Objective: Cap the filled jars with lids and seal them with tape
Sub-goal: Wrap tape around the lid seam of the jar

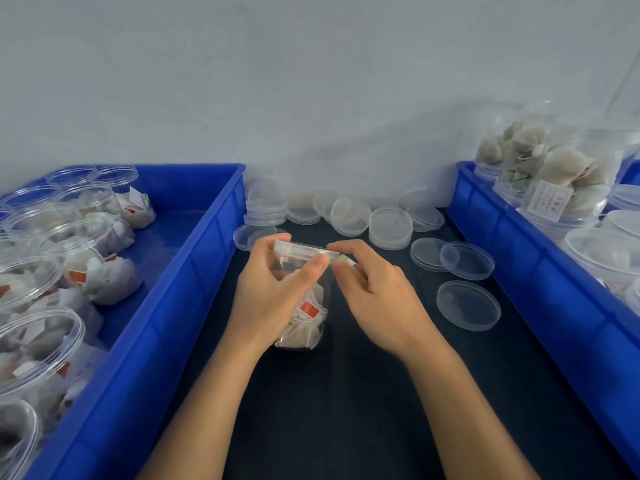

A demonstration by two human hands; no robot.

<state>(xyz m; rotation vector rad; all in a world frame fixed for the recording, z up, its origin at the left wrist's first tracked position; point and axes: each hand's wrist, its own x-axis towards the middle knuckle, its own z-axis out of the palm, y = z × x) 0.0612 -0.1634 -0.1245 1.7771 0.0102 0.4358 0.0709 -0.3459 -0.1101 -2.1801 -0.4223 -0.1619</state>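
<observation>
A clear plastic jar (306,320) filled with tea bags stands on the dark table between my hands. A clear lid (304,250) sits on its top. My left hand (273,299) grips the jar's upper side, thumb laid across the front just under the lid. My right hand (374,296) pinches a small pale piece, apparently the tape's end (346,260), against the lid's right edge. No tape roll is visible.
A blue crate (194,271) on the left holds several uncapped filled jars (45,289). Another blue crate (512,258) on the right holds capped jars (561,174). Loose clear lids (467,304) lie scattered and stacked (390,227) along the back and right of the table.
</observation>
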